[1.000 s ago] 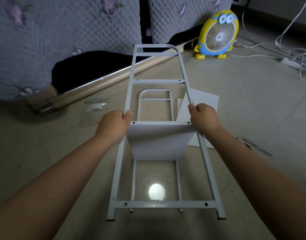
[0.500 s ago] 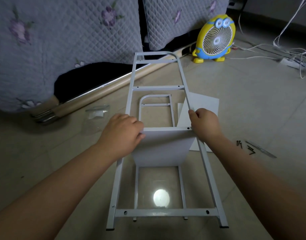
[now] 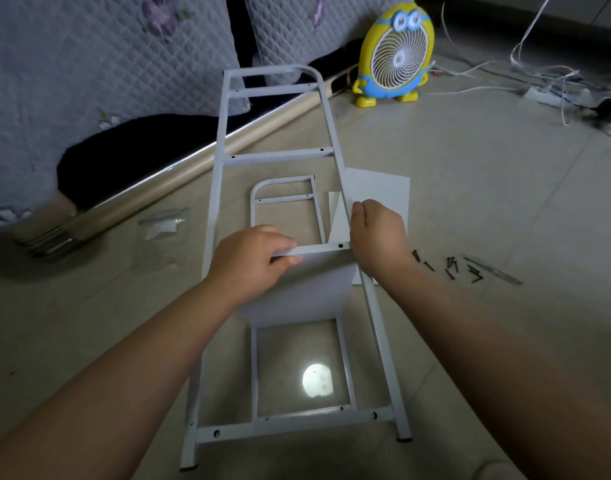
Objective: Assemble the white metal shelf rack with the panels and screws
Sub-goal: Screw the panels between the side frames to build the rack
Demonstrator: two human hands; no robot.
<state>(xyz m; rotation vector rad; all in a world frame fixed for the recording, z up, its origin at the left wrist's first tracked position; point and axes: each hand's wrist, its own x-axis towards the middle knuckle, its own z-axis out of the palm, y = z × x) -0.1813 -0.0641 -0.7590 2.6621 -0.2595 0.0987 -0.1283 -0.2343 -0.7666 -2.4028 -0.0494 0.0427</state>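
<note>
Head view: pinching the top edge of the upright white panel (image 3: 304, 292) with the left hand (image 3: 252, 261); gripping the right rail of the raised side frame (image 3: 280, 156) with the right hand (image 3: 378, 237), at the panel's corner. Underneath, on the floor (image 3: 470, 168), a second frame (image 3: 284, 199); rightward, spare panels (image 3: 380, 192) and loose screws (image 3: 449, 266).

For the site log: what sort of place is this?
Probably a bedroom floor at home: quilted floral bedding hangs over a bed rail, a cartoon fan stands on the tiled floor, and a power strip with loose cables lies beyond.
</note>
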